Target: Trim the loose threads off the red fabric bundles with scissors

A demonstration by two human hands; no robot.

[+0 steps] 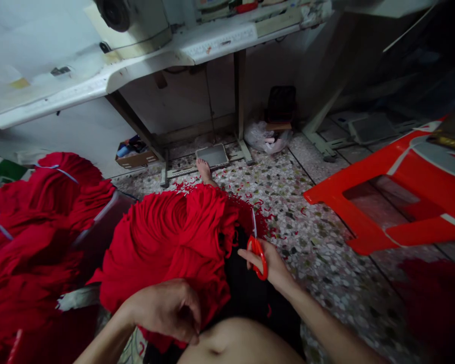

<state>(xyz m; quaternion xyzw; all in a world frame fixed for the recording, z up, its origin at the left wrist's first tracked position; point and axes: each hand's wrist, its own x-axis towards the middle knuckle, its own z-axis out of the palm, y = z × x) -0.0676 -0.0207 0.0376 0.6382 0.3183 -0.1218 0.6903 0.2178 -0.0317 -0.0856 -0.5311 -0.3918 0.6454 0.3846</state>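
Note:
A thick stack of red fabric pieces (167, 227) lies fanned across my lap, over black cloth (246, 278). Red-handled scissors (255, 242) are in my right hand (276, 268), just right of the stack, blades pointing away from me. Fingers of that hand are around the handle loops. My left hand (169, 309) is over the near edge of the stack, close to my body. Its fingers are curled into a pinch, and whatever is between the fingertips is too small or hidden to tell.
More red fabric bundles (64, 177), some tied with pale strips, fill the left side. Red snippets litter the speckled floor (288, 197). An orange stool (364, 207) stands right. Ahead are a sewing machine table (220, 43), a pedal (212, 155), a small box (136, 156) and a plastic bag (263, 139).

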